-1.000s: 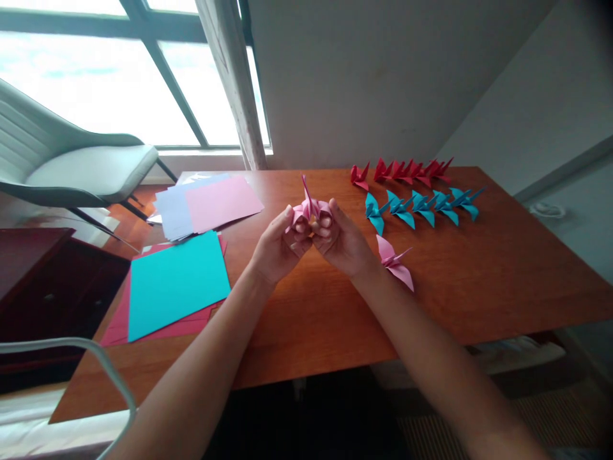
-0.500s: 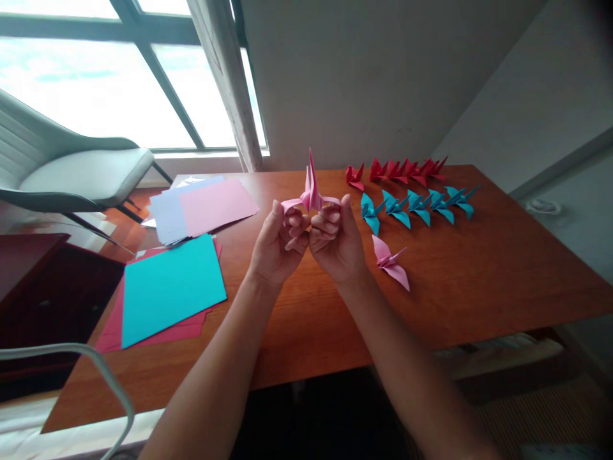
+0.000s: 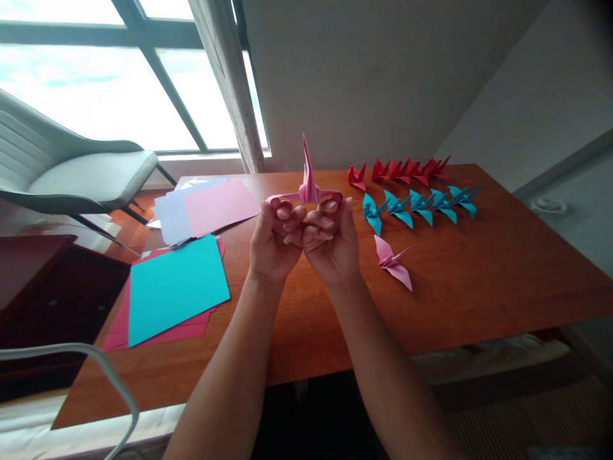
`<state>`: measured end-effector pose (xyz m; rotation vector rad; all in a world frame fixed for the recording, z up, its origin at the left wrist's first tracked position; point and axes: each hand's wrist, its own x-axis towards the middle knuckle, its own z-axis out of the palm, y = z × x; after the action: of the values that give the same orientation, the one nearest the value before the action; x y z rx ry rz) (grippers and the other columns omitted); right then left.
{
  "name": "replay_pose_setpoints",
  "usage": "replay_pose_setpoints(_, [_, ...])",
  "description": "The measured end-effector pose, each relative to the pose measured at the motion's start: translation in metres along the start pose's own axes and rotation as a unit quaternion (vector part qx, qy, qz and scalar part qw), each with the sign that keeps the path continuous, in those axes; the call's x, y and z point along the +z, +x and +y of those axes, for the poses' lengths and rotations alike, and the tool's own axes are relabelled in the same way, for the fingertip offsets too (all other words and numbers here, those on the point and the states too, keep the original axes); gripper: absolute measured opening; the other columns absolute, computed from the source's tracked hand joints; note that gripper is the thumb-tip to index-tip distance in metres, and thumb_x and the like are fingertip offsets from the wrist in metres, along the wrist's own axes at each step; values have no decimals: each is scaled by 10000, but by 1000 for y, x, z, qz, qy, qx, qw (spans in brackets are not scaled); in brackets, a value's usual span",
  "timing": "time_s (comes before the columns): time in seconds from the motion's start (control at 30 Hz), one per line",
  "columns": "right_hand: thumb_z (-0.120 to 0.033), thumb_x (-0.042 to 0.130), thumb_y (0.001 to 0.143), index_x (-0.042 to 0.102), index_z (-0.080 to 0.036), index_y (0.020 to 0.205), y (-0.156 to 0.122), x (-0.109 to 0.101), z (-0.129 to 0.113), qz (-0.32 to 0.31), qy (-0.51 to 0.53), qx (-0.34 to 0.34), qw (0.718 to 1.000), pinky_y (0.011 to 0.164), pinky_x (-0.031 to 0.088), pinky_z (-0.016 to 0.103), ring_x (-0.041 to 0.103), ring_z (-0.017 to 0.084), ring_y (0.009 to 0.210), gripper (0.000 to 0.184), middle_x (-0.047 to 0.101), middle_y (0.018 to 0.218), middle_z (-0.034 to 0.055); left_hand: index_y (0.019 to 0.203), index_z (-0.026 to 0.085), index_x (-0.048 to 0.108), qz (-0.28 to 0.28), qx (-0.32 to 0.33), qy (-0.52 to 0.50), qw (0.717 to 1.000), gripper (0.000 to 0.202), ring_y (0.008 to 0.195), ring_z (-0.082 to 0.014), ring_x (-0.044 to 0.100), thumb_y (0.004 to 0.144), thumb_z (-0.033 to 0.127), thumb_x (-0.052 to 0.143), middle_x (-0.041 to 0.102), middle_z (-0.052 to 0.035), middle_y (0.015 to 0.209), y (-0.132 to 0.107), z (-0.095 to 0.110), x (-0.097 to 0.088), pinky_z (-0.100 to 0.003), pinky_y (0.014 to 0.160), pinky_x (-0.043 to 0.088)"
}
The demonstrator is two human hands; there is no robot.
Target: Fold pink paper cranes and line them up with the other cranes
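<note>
Two wings (image 3: 287, 195) of a pink crane (image 3: 310, 191) are pinched, one in the left hand (image 3: 278, 241), the other in the right hand (image 3: 334, 241), which hold it up between them above the worktop (image 3: 306, 348) (a tall point (image 3: 306, 153) stands nearly upright). To the right, another pink crane (image 3: 390, 260) lies nearer than a row of five blue cranes (image 3: 421, 207), with red cranes (image 3: 395, 171) behind those. On the left, a blue sheet (image 3: 179, 291) lies over red sheets (image 3: 191, 327); farther back, a pink sheet (image 3: 220, 204) overlaps lavender sheets (image 3: 171, 220).

No legible text, label, brand, number or sign found — none on the paper sheets (image 3: 179, 291), the folded cranes (image 3: 309, 185) or the table (image 3: 479, 268). Chair (image 3: 90, 174) and window frame (image 3: 143, 37) — likewise no readable marking.
</note>
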<state>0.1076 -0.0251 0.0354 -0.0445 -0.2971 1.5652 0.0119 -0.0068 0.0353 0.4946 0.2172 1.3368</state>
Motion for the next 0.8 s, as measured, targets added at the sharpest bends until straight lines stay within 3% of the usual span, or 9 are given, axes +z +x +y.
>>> replay_pose_setpoints(0.1, [-375,757,896,693,-218,726,0,-4,1,-7,-53,-8,999,453,455,76,521,14,507,240,656,638,-81,684,232,683,15,9,-3,1000,394,532,-56,497,1026,391,570,564,38,609,0,3,-1,-128,450,410])
replay_pose_setpoints(0.33, [-417,742,899,628,-188,632,-3,-5,5,57,-188,-5,981,423,369,133,460,25,465,369,588,569,-65,625,237,686,26,49,-23,998,511,524,-59,523,1057,424,487,624,29,591,0,13,-2,-164,465,413])
replay_pose_setpoints(0.57, [-500,861,743,580,-204,622,-4,-10,9,48,-210,-35,976,500,404,177,476,46,509,425,551,549,-84,616,220,658,47,52,-31,997,468,503,-70,531,1036,388,540,594,32,506,-4,19,-2,-188,464,428])
replay_pose_setpoints(0.8, [-468,671,948,563,-192,601,-1,-8,8,116,-133,6,984,477,417,142,450,31,472,457,551,550,-77,674,202,639,89,1,-32,996,513,501,-78,544,1084,393,397,615,10,561,-2,14,-4,-182,449,416])
